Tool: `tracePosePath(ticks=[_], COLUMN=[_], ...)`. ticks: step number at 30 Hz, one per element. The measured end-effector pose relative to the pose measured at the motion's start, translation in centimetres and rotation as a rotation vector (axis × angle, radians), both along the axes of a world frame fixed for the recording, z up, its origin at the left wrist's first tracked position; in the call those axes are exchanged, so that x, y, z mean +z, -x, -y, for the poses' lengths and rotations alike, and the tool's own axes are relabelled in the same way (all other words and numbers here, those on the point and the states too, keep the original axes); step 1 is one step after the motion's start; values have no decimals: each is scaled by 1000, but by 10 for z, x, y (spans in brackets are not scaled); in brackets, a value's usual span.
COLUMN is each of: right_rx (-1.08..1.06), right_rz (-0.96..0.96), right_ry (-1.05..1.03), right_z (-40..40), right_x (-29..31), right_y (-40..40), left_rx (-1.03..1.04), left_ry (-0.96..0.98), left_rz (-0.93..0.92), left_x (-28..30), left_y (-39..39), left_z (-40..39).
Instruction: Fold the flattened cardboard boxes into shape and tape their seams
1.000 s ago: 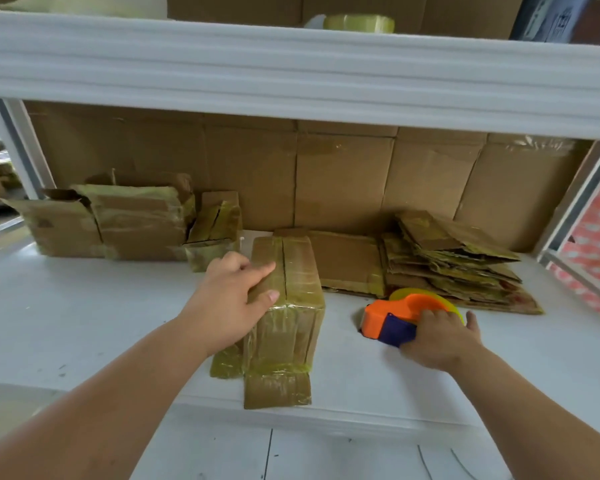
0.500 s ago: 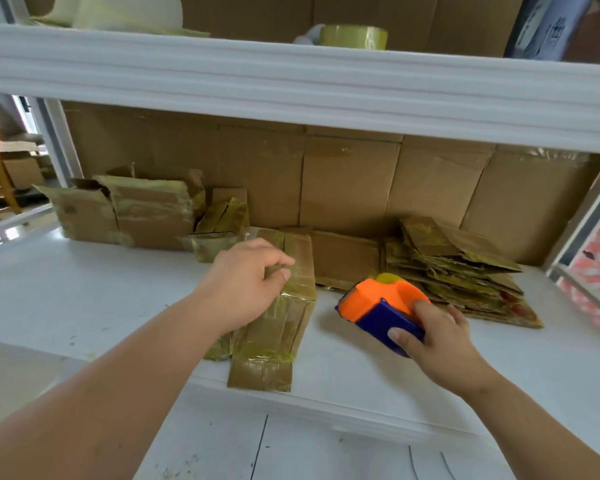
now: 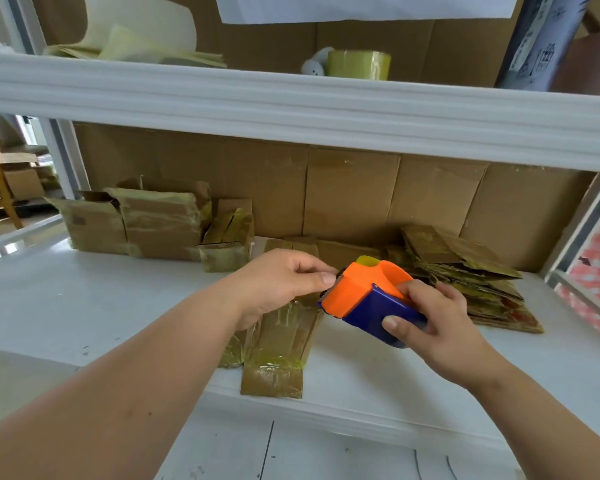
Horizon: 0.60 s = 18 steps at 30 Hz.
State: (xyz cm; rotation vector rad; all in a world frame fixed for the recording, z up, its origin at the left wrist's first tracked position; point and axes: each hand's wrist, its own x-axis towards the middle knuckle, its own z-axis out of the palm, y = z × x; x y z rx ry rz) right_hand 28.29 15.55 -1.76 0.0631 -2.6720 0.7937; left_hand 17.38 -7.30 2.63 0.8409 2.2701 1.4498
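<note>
Two hands above folded box (image 3: 284, 334): right hand (image 3: 430, 323) gripping tape dispenser (image 3: 364, 299), left hand (image 3: 278, 285) pinching at its front edge; no legible writing.

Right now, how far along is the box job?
Done: several folded, taped boxes stand at the back left. In hand: right hand grips the tape dispenser; left hand pinches at its front edge above a flat box. Left: the flattened stack.

Right hand (image 3: 437, 327) holds the orange-and-blue tape dispenser (image 3: 368, 299) above the folded box (image 3: 281, 337); left hand (image 3: 278, 285) pinches at its front.
</note>
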Motion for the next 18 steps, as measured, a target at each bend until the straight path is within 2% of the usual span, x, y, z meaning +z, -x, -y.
tracePosePath(ticks=[4, 9, 13, 18], right_rx=[5, 42, 66, -34], right_rz=[26, 19, -53, -187], right_ry=[53, 57, 125, 138], right_z=[7, 5, 12, 23], right_x=[7, 10, 18, 29], right_y=[-4, -3, -2, 5], left_rx=[6, 65, 98, 182], left_ry=[-131, -155, -196, -217], left_rz=[116, 154, 181, 133], left_x=[-2, 2, 4, 4], left_y=[4, 5, 2, -1], left_z=[3, 0, -1, -1])
